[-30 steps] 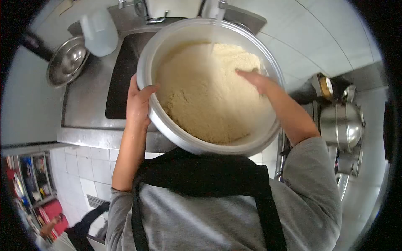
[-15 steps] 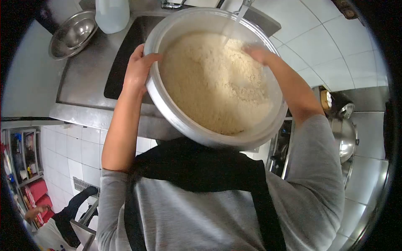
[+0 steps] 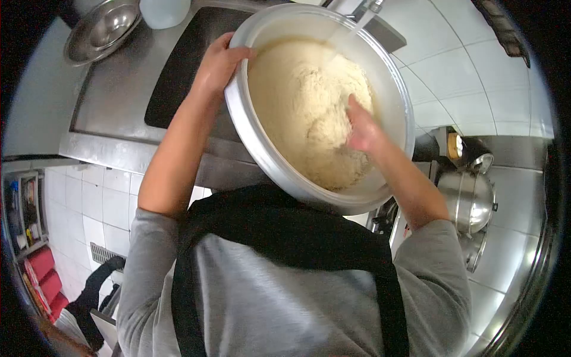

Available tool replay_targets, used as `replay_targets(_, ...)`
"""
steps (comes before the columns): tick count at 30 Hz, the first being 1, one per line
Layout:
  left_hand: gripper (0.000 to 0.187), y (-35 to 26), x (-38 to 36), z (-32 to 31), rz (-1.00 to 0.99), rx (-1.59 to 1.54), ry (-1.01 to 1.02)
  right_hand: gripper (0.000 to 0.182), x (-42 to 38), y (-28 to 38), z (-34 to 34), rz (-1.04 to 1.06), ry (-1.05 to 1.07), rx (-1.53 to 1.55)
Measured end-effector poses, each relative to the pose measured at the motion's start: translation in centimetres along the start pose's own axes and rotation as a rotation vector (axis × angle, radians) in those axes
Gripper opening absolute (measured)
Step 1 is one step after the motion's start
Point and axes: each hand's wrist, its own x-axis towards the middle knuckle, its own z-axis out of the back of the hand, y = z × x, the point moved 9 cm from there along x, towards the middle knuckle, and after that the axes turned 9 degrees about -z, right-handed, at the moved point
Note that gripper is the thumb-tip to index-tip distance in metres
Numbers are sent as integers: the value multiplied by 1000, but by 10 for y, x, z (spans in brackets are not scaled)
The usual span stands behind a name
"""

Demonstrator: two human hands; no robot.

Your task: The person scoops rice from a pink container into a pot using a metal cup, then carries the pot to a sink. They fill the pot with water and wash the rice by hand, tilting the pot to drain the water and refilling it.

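A large metal pot [image 3: 262, 156] is tilted toward me at the sink's edge. Pale grain, like rice, lies in it in cloudy water [image 3: 279, 89]. My left hand [image 3: 221, 64] grips the pot's left rim, thumb over the edge. Inside the pot, at the right, is my right hand [image 3: 364, 128], touching the wet grain, its fingers partly sunk and blurred. A thin stream of water runs from the faucet [image 3: 375, 6] into the pot at the top.
Nested metal bowls [image 3: 110, 30] and a translucent container [image 3: 165, 12] stand on the steel counter [image 3: 113, 107] at the upper left. A lidded steel pot [image 3: 467, 202] is at the right. Another person's dark sleeve [image 3: 89, 297] shows at the lower left.
My right hand has moved down and inward from the pot's upper right side. The grain has shifted into a mound. The pot appears slightly further right, with my left hand still on its rim.
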Motion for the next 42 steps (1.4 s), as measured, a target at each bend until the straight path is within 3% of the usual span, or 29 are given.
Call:
replay_targets(3,45,8,6,9,37,2,55,60,11,56,8,110,-4,-172)
replay_targets(5,47,7,-1,6,65,51,52,55,43,112,37,361,-80,-545)
replay_targets(7,54,5,-9,2,55,138,85,54,85,165,71,546,-347,-817)
replay_targets(9,56,5,-9,3,53,160,76,57,128,189,60,626,-404,-1004)
replay_targets(12,53,1,-9,2,67,143,29,68,162,165,-5,562,-182,-1077)
replay_targets(13,53,0,-10,0,63,149,23,73,150,147,-35,539,-109,-1050)
replay_targets(15,54,1,-8,2,58,158,15,77,100,126,-74,503,-213,-1218)
replay_targets(17,53,2,-7,3,54,172,15,79,62,96,-101,495,56,-1480)
replay_targets(18,53,3,-6,3,51,179,20,80,46,77,-106,486,192,-1603)
replay_targets(22,54,8,-5,4,69,156,23,66,-31,18,-87,828,106,-1897)
replay_targets(25,55,-3,-11,1,99,188,2,67,-49,-22,-68,863,134,-2200)
replay_targets(28,55,-9,-14,-10,59,127,-4,70,-37,-25,-55,865,254,-2155)
replay_targets(31,53,2,-11,-5,92,119,11,68,39,-1,-35,796,11,-2113)
replay_targets(33,52,5,-11,-3,110,115,21,64,56,32,-35,794,8,-1937)
replay_targets(36,52,2,-13,-3,110,124,-10,40,73,78,-38,518,-41,-2081)
replay_targets(38,52,0,-11,-2,97,145,11,32,65,107,-60,520,153,-2036)
replay_targets(39,52,1,-12,-3,98,154,24,26,79,138,-60,699,88,-1873)
replay_targets(40,52,3,-13,-2,105,143,19,37,91,163,-36,576,-183,-1706)
replay_targets(42,52,4,-13,-3,108,122,10,48,137,169,8,687,-241,-1775)
